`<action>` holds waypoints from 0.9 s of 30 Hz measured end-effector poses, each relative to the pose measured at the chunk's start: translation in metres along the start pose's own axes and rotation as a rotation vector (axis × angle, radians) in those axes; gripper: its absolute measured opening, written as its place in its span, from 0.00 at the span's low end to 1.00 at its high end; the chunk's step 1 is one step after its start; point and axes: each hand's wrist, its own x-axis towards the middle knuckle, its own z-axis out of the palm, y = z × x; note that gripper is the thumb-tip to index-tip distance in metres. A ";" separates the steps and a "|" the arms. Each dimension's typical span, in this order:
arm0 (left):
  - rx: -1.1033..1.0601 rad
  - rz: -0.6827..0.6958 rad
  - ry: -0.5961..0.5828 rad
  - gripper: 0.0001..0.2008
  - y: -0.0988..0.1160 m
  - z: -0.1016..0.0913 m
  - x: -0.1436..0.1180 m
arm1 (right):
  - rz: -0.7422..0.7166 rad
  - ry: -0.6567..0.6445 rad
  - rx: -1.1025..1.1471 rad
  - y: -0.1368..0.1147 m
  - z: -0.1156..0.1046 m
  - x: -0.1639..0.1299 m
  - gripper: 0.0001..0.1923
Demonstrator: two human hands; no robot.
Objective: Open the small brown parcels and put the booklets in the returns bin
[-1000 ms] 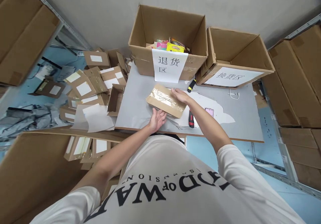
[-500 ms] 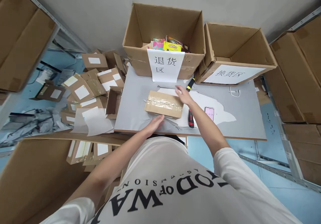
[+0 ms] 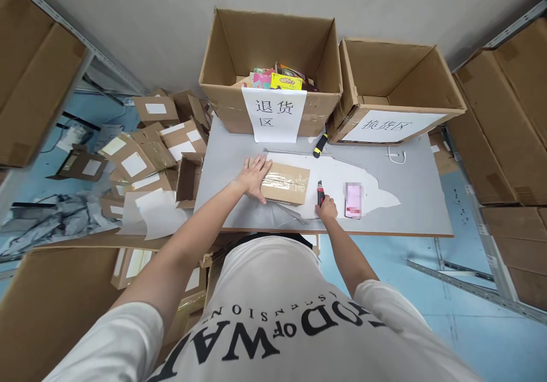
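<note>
A small brown taped parcel (image 3: pixel 287 183) lies flat on the grey table (image 3: pixel 410 211). My left hand (image 3: pixel 253 174) rests open on the parcel's left end, fingers spread. Just right of the parcel, my right hand (image 3: pixel 327 207) closes around the handle of a red and black box cutter (image 3: pixel 319 191). A phone (image 3: pixel 352 199) lies right of that hand on a white sheet (image 3: pixel 371 191).
Two open cartons stand at the table's back: a labelled one (image 3: pixel 273 68) with colourful goods, and a tilted one (image 3: pixel 395 94). A yellow and black cutter (image 3: pixel 318 146) lies before them. Labelled parcels (image 3: pixel 145 154) pile up at the left. Large cartons (image 3: pixel 504 108) line the right.
The parcel was laid flat and turned on the table. My left hand moved from its near edge onto its left end. My right hand left the parcel and took hold of the box cutter.
</note>
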 end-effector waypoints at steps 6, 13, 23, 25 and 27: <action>-0.065 -0.019 0.041 0.70 0.003 0.008 -0.005 | -0.167 -0.029 0.382 0.007 -0.018 -0.010 0.23; -0.105 -0.133 0.072 0.71 0.008 0.017 -0.019 | -0.315 -0.291 0.965 0.007 -0.043 -0.051 0.36; -0.102 -0.125 0.073 0.73 0.004 0.018 -0.015 | -0.306 -0.285 0.964 -0.010 -0.048 -0.054 0.41; -0.105 -0.126 0.076 0.72 0.003 0.018 -0.015 | -0.321 -0.291 0.931 -0.007 -0.051 -0.051 0.41; -0.112 -0.125 0.081 0.72 0.003 0.018 -0.015 | -0.334 -0.298 0.877 -0.004 -0.056 -0.047 0.40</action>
